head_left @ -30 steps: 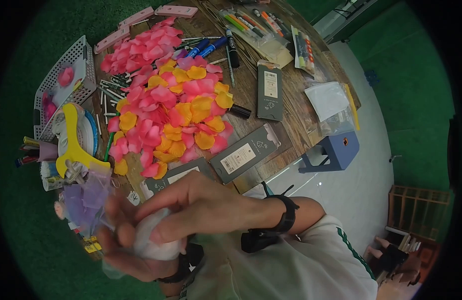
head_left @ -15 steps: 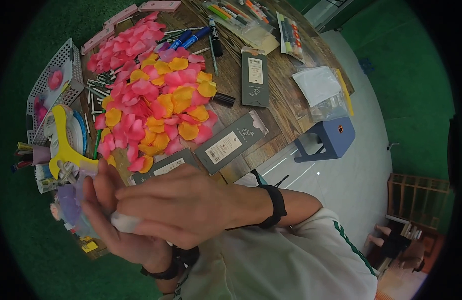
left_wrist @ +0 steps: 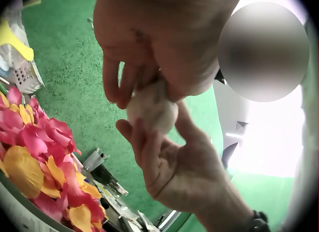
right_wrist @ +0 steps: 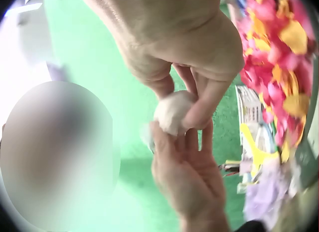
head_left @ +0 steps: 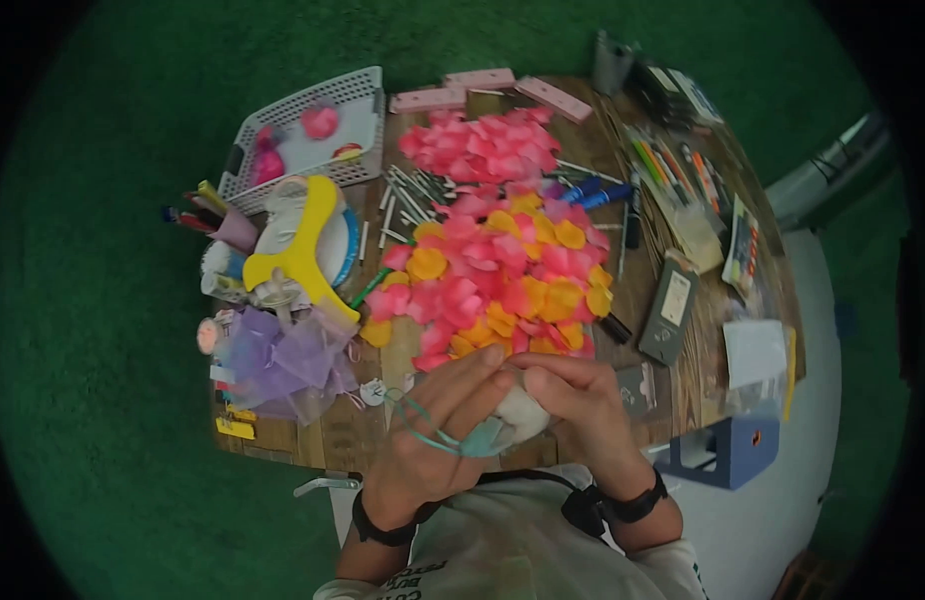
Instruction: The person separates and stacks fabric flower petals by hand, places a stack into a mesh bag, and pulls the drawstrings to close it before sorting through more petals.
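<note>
In front of the chest, both hands hold a round, soft-looking white bundle [head_left: 524,412]. My left hand [head_left: 433,425] grips it from the left, fingers curled against its side. From the other side my right hand [head_left: 593,415] pinches it with thumb and fingers. A teal ribbon loop [head_left: 420,432] and a bit of teal fabric [head_left: 486,437] hang over the left hand's fingers. In the left wrist view the white bundle [left_wrist: 152,110] shows between the fingertips of both hands. The right wrist view shows the bundle [right_wrist: 174,111] partly covered by the thumb.
Pink and yellow petals [head_left: 483,270] are heaped mid-table. To their left are a perforated basket [head_left: 373,140], a yellow Y-shaped piece [head_left: 308,245] and purple gauze bags [head_left: 283,360]. Markers [head_left: 608,195] and a dark box [head_left: 670,310] lie right. A blue stool [head_left: 728,450] stands beside the table.
The head view has swung, and both hands now appear further right, side by side. The right hand no longer covers the left; more of the white bundle and the teal ribbon show.
</note>
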Demonstrator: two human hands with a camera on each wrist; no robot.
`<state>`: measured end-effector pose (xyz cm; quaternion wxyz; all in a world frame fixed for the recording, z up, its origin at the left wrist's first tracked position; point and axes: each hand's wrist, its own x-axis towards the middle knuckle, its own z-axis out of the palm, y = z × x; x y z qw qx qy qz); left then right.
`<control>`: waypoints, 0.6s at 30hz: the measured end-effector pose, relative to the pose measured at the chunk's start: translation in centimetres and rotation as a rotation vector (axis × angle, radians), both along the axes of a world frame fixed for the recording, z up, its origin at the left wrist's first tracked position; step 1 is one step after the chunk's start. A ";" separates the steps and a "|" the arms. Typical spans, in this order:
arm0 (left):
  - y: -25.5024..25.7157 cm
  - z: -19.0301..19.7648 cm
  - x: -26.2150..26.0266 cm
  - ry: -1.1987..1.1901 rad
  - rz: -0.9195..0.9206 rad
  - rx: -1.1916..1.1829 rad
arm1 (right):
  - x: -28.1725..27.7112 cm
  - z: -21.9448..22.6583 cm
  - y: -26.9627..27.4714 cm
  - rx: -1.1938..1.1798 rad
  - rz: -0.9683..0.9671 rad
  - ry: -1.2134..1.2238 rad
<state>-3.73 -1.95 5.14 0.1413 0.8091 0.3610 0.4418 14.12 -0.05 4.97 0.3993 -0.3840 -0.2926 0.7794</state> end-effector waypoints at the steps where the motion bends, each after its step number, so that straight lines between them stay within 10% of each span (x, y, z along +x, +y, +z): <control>1: 0.3 -0.5 0.0 0.060 0.103 -0.005 | 0.0 -0.5 -0.1 0.238 0.020 -0.200; 3: 0.9 -0.5 0.5 0.191 0.258 -0.091 | -1.4 -0.9 -0.2 0.430 -0.042 0.033; 8: 1.5 -1.5 0.9 0.276 0.255 -0.192 | -1.9 -0.1 1.1 0.859 0.068 -0.785; 13: 1.8 -0.1 0.0 0.172 0.124 -0.439 | -1.7 -1.1 1.9 0.257 -0.034 -0.221; 18: 1.7 -0.2 -1.5 -0.014 0.259 -0.309 | -1.1 -1.0 3.3 0.168 -0.041 -0.208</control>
